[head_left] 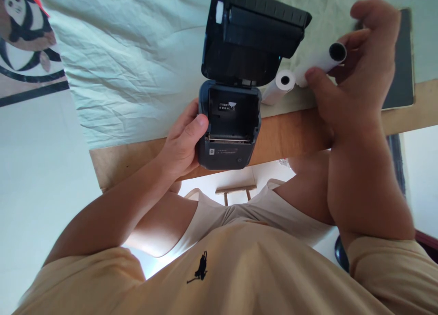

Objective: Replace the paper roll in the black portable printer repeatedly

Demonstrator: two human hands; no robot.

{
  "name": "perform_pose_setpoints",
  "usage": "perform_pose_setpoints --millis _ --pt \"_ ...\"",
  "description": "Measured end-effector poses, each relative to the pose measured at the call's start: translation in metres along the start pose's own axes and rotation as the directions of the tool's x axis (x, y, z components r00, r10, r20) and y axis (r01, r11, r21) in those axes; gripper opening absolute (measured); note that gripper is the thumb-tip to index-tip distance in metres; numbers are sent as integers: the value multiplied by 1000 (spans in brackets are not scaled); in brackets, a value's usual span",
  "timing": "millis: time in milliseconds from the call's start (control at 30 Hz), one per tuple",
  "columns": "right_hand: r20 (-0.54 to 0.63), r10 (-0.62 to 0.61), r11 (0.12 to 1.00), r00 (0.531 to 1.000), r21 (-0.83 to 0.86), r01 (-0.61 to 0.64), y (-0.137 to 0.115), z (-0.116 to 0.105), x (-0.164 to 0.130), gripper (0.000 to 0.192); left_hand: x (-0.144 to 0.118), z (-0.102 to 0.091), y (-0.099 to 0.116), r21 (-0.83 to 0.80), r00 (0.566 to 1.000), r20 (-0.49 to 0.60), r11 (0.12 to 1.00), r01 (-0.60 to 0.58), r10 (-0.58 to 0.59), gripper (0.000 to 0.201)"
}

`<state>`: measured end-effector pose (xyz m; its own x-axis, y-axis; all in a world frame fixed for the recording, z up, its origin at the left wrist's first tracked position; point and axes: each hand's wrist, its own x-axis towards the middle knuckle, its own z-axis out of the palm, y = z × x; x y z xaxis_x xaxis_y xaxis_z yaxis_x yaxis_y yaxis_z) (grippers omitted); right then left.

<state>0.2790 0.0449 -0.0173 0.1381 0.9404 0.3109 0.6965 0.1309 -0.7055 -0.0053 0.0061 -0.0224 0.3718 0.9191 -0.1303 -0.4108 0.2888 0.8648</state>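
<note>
Worktop carries the small printer, lid flipped open, bay empty, my left hand wrapped around its side. Right hand fingers pinch a paper roll just above (spare roll alongside). Looks like the loading step: next it needs lining up over the bay.

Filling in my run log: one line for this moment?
left hand: steadies open printer | right hand: holds paper roll | second roll: on table
</note>
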Motion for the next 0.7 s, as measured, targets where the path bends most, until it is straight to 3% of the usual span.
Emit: perform_pose_setpoints --millis 233,300,433,600,700 --pt "60 -21 972 998 -234 35 -1 0 0 38 0 2 -1 -13 1000 -4 1000 -22 22 45" --pt "56 -4 964 998 -264 19 -2 -1 0 40 0 1 0 -9 1000 15 1000 -12 12 44" --pt "18 2 984 1000 -179 1 1 0 -1 64 1 0 1 -16 1000 16 1000 7 -7 43" --pt "67 -91 981 994 -164 101 3 -1 -3 53 2 -1 0 4 1000 17 1000 -1 1 40" --pt "99 -65 968 993 -237 87 -5 -2 -5 48 3 -3 -2 -9 999 31 1000 -15 15 40"
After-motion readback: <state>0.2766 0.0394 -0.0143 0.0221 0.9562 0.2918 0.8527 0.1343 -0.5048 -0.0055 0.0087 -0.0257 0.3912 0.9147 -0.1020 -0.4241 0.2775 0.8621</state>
